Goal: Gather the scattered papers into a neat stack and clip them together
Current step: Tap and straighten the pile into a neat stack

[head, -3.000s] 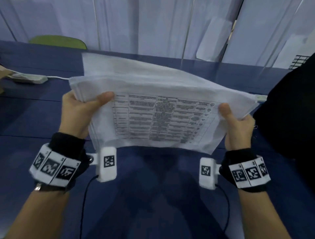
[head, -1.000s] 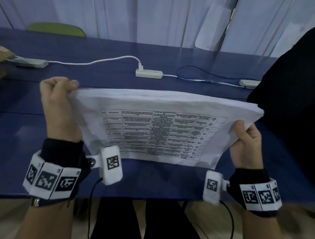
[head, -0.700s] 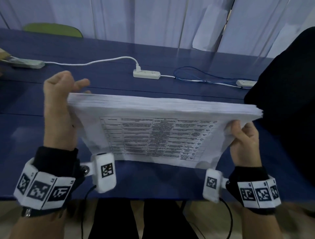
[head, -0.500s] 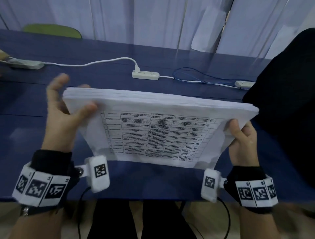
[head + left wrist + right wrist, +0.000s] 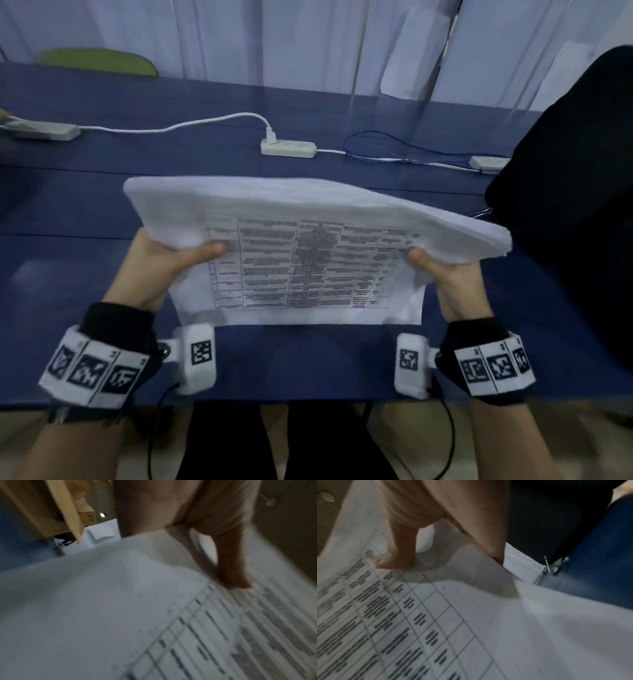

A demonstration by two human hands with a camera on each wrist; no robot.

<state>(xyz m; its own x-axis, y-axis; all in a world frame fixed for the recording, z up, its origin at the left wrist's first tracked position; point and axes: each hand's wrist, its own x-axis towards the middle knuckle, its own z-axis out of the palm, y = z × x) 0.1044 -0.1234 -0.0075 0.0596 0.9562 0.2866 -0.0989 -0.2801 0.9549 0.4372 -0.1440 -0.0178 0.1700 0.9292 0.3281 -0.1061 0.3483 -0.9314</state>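
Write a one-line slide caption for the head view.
Both hands, left and right, hold a paper stack by its side edges above the blue table, thumbs on the printed sheet.

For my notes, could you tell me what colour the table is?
The table is dark blue, shown best in the head view.

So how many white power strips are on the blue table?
3: one far left, one centre, one far right partly hidden by a black shape; more may be hidden.
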